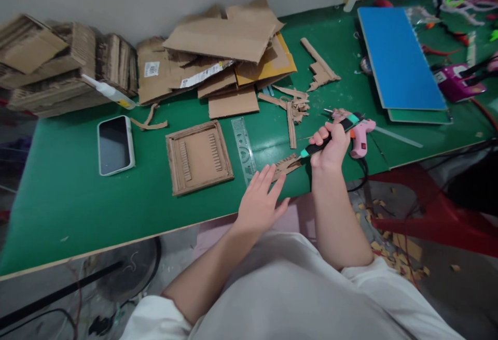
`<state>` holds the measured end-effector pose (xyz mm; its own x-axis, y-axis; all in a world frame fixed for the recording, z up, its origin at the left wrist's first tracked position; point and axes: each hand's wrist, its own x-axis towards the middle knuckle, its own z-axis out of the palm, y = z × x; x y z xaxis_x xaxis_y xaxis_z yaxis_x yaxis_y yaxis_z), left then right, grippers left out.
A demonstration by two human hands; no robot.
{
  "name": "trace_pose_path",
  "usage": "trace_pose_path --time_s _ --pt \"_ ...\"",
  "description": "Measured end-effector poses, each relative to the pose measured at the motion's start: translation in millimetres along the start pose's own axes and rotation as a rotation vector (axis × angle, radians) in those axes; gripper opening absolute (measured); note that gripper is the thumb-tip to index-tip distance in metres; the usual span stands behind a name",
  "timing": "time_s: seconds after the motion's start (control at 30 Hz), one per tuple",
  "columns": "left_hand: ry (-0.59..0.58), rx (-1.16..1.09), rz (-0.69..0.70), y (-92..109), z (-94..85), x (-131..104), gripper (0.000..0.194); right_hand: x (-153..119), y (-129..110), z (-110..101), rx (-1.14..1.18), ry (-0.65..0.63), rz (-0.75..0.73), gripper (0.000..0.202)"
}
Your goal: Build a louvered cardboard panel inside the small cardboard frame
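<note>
My right hand [332,144] is wrapped round a black and teal craft knife [319,145], its tip down at a small strip of corrugated cardboard [287,167]. With fingers stretched out, my left hand [261,197] lies flat over the near end of that strip, pressing it to the green table. A clear ruler [243,145] lies just left of the strip. Further left is a shallow square cardboard tray [199,184] with two ridged strips inside it. A pink glue gun [363,135] rests beyond my right hand.
Stacked cardboard [221,37] and a glue bottle [111,94] line the back. A phone [115,145] lies at left on the green table [128,210]. Cardboard scraps [298,107] lie past the ruler, a blue folder [402,60] at right. A red stool [431,210] stands below the edge.
</note>
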<state>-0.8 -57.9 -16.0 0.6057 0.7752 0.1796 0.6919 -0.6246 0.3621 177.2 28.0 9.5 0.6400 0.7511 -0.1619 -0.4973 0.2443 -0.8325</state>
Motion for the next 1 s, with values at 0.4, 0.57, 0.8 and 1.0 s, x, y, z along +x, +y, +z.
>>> trace_pose_path --time_s 0.4,0.57,0.8,1.0 --pt "-0.013 0.013 0.018 -1 -1.2 0 0.047 8 -4 -7 -0.008 0.051 -0.055 0.026" --pt "-0.024 0.012 0.014 0 -2.0 0 0.047 11 -7 -9 -0.011 0.037 -0.098 0.022" --pt "-0.088 0.001 0.013 -2 -12.1 0 0.045 12 -23 -16 -0.002 0.055 -0.171 0.020" --pt "-0.123 -0.024 0.037 -4 -24.8 5 0.043 5 -45 -27 0.220 -0.098 -0.199 0.014"
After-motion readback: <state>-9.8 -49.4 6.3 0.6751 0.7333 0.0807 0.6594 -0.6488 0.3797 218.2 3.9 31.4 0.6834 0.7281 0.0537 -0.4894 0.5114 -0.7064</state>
